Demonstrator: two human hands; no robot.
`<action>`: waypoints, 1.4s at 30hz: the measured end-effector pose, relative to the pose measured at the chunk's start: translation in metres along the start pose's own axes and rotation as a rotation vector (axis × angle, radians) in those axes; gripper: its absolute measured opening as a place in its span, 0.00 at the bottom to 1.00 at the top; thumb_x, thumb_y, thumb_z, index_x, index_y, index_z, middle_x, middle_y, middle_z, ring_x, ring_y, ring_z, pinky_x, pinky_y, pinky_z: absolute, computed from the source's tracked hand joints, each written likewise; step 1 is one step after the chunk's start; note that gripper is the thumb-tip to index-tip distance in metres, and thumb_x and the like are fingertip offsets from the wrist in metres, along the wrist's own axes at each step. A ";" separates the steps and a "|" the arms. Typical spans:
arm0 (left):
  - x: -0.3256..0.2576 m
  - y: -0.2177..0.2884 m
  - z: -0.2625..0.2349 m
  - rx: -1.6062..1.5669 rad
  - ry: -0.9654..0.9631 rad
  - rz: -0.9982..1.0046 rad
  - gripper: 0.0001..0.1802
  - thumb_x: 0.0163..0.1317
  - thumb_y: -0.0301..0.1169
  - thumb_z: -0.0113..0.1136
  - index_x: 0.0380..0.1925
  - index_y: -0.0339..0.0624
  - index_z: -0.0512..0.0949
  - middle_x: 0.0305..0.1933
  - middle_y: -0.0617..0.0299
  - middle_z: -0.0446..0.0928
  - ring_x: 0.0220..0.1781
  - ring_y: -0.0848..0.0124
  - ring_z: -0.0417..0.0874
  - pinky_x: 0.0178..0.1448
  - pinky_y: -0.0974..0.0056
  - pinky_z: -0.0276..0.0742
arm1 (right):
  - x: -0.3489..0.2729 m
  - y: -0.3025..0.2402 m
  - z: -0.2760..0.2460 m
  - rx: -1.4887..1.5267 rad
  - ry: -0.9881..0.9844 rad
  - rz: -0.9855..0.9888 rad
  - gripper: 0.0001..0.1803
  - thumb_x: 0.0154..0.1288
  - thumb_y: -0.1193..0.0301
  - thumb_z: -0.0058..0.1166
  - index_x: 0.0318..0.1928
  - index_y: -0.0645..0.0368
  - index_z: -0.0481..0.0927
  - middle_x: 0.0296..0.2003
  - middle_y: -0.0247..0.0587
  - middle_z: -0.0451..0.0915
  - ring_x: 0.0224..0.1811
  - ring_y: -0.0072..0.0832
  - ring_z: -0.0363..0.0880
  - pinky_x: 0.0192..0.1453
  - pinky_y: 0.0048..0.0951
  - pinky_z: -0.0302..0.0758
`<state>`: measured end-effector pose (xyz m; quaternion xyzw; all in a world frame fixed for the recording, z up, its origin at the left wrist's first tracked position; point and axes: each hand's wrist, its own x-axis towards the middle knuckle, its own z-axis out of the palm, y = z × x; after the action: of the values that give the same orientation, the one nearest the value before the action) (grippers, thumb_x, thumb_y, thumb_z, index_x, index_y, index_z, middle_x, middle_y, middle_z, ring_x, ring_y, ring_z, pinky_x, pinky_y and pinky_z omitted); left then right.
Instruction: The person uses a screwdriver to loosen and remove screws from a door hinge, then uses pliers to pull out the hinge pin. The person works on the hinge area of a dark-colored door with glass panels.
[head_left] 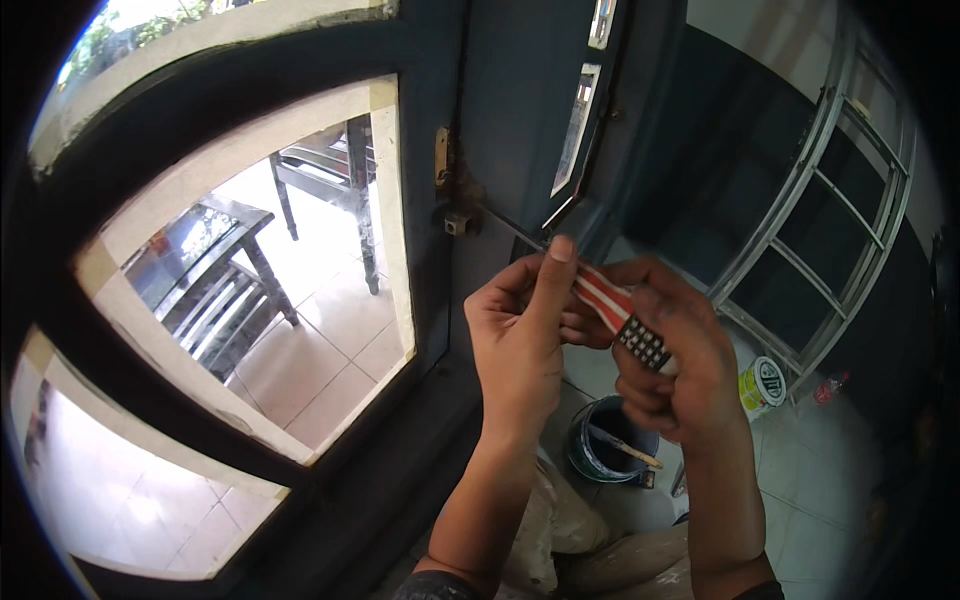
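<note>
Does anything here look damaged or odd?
Yes: the door's metal latch fitting looks rusty and worn beside fresh dark paint. A stick lies propped in the open paint bucket on the floor. Nothing looks spilled.

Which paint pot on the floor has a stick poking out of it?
The dark blue bucket below the hands has the stick. The small yellow can to its right is tipped over and has none.

The pale tiled floor [800, 470] carries a round dark-blue paint bucket [600, 450] with a wooden-handled brush resting in it. Near it to the right lies a tipped yellow-and-white tin can [762, 385], and farther right a small clear plastic bottle [830, 387].
</note>
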<state>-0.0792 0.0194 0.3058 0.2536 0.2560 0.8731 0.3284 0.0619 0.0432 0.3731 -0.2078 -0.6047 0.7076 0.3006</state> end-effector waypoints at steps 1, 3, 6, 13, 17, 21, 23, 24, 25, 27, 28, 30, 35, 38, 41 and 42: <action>0.001 -0.002 0.008 -0.024 -0.011 -0.020 0.21 0.77 0.45 0.70 0.36 0.35 0.86 0.23 0.66 0.82 0.19 0.82 0.79 0.25 0.76 0.73 | 0.007 -0.001 -0.010 -0.034 0.028 -0.002 0.20 0.83 0.58 0.49 0.60 0.61 0.80 0.14 0.26 0.62 0.09 0.14 0.50 0.11 0.23 0.46; 0.003 -0.008 0.014 -0.017 -0.005 -0.016 0.23 0.76 0.47 0.70 0.37 0.34 0.85 0.25 0.61 0.84 0.21 0.78 0.84 0.26 0.74 0.79 | 0.015 -0.009 -0.019 -0.039 -0.017 0.033 0.20 0.83 0.58 0.49 0.60 0.60 0.80 0.15 0.26 0.62 0.10 0.13 0.50 0.12 0.23 0.47; 0.006 -0.019 0.017 -0.006 0.026 0.011 0.26 0.77 0.47 0.70 0.37 0.27 0.85 0.30 0.54 0.88 0.26 0.69 0.91 0.32 0.67 0.89 | 0.028 -0.009 -0.040 -0.001 -0.059 0.062 0.21 0.82 0.56 0.50 0.60 0.59 0.80 0.15 0.25 0.61 0.11 0.13 0.52 0.12 0.22 0.47; 0.014 -0.028 0.013 0.080 0.208 0.080 0.27 0.78 0.47 0.68 0.39 0.27 0.85 0.33 0.53 0.88 0.32 0.71 0.91 0.38 0.68 0.89 | 0.059 0.013 -0.049 0.003 -0.063 0.051 0.19 0.82 0.56 0.54 0.60 0.56 0.81 0.17 0.24 0.63 0.12 0.12 0.55 0.13 0.22 0.48; -0.011 -0.017 0.006 0.190 0.075 0.041 0.23 0.79 0.45 0.67 0.46 0.30 0.86 0.35 0.59 0.88 0.30 0.76 0.88 0.37 0.70 0.87 | 0.013 0.022 -0.030 -0.121 -0.027 -0.127 0.20 0.83 0.59 0.52 0.63 0.59 0.80 0.20 0.24 0.70 0.14 0.09 0.58 0.16 0.20 0.53; -0.018 -0.011 -0.002 0.174 -0.033 0.054 0.21 0.80 0.41 0.67 0.51 0.27 0.86 0.38 0.59 0.89 0.37 0.76 0.90 0.43 0.70 0.90 | -0.011 0.035 -0.025 -0.181 0.019 -0.190 0.19 0.83 0.66 0.54 0.66 0.61 0.79 0.26 0.26 0.77 0.19 0.08 0.65 0.23 0.17 0.59; -0.017 -0.009 -0.003 0.134 -0.055 0.044 0.21 0.80 0.40 0.67 0.53 0.27 0.86 0.38 0.58 0.89 0.38 0.76 0.91 0.44 0.70 0.90 | -0.013 0.028 -0.019 -0.287 0.056 -0.239 0.23 0.79 0.69 0.58 0.69 0.63 0.77 0.30 0.29 0.80 0.24 0.10 0.72 0.26 0.18 0.65; -0.015 -0.008 -0.001 0.107 -0.054 0.035 0.21 0.80 0.40 0.66 0.53 0.27 0.85 0.38 0.58 0.89 0.39 0.76 0.91 0.44 0.69 0.90 | -0.011 0.025 -0.015 -0.339 0.073 -0.263 0.25 0.77 0.71 0.60 0.71 0.63 0.76 0.32 0.30 0.82 0.27 0.12 0.76 0.28 0.19 0.69; -0.013 -0.007 -0.001 0.081 -0.052 0.025 0.21 0.80 0.39 0.66 0.53 0.27 0.85 0.39 0.58 0.89 0.39 0.76 0.91 0.45 0.69 0.90 | -0.008 0.027 -0.012 -0.504 0.122 -0.459 0.26 0.74 0.73 0.61 0.70 0.64 0.77 0.31 0.32 0.83 0.27 0.14 0.78 0.29 0.20 0.71; -0.010 -0.006 0.002 0.008 -0.095 0.029 0.21 0.81 0.40 0.66 0.54 0.27 0.85 0.39 0.58 0.89 0.40 0.76 0.91 0.45 0.69 0.90 | 0.000 0.022 -0.007 -0.795 0.175 -0.760 0.27 0.69 0.76 0.64 0.68 0.66 0.79 0.32 0.36 0.85 0.28 0.17 0.81 0.33 0.21 0.76; -0.008 -0.005 0.003 -0.034 -0.117 0.036 0.21 0.81 0.40 0.65 0.54 0.27 0.85 0.40 0.57 0.89 0.40 0.76 0.91 0.46 0.69 0.90 | 0.004 0.018 -0.005 -0.916 0.192 -0.871 0.27 0.67 0.78 0.64 0.66 0.67 0.80 0.32 0.37 0.87 0.29 0.19 0.83 0.35 0.21 0.78; -0.006 0.002 0.002 -0.040 -0.134 0.097 0.20 0.81 0.37 0.65 0.55 0.26 0.84 0.41 0.57 0.89 0.41 0.75 0.91 0.46 0.68 0.90 | 0.006 -0.002 0.000 -1.015 0.140 -0.874 0.24 0.64 0.80 0.65 0.62 0.67 0.84 0.35 0.41 0.89 0.34 0.24 0.88 0.41 0.24 0.81; -0.016 0.000 -0.002 0.103 -0.073 0.336 0.17 0.80 0.29 0.65 0.60 0.25 0.81 0.41 0.57 0.89 0.41 0.74 0.91 0.46 0.69 0.89 | 0.019 -0.036 0.015 -1.051 0.007 -0.883 0.17 0.65 0.80 0.66 0.54 0.68 0.88 0.38 0.45 0.91 0.37 0.25 0.90 0.41 0.25 0.83; -0.016 -0.005 -0.007 0.204 -0.029 0.443 0.19 0.77 0.24 0.67 0.62 0.25 0.80 0.40 0.56 0.89 0.40 0.75 0.91 0.46 0.71 0.88 | 0.032 -0.040 0.017 -1.050 -0.035 -0.902 0.15 0.67 0.80 0.65 0.54 0.71 0.87 0.36 0.41 0.91 0.34 0.16 0.86 0.37 0.20 0.79; -0.008 -0.007 -0.009 0.375 0.002 0.612 0.22 0.71 0.20 0.70 0.63 0.25 0.79 0.40 0.55 0.89 0.40 0.76 0.91 0.46 0.71 0.88 | 0.031 -0.043 0.022 -1.035 -0.030 -0.829 0.14 0.68 0.80 0.64 0.54 0.71 0.87 0.36 0.38 0.90 0.33 0.14 0.85 0.35 0.19 0.78; -0.007 -0.007 -0.007 0.392 0.010 0.635 0.24 0.68 0.19 0.72 0.63 0.25 0.79 0.40 0.55 0.89 0.40 0.76 0.91 0.46 0.71 0.87 | 0.028 -0.043 0.025 -1.045 -0.010 -0.808 0.14 0.69 0.80 0.64 0.54 0.71 0.87 0.35 0.37 0.90 0.33 0.13 0.84 0.35 0.18 0.77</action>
<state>-0.0756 0.0167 0.2948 0.3744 0.3286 0.8670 -0.0150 0.0320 0.0477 0.4219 -0.0796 -0.9003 0.1535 0.3994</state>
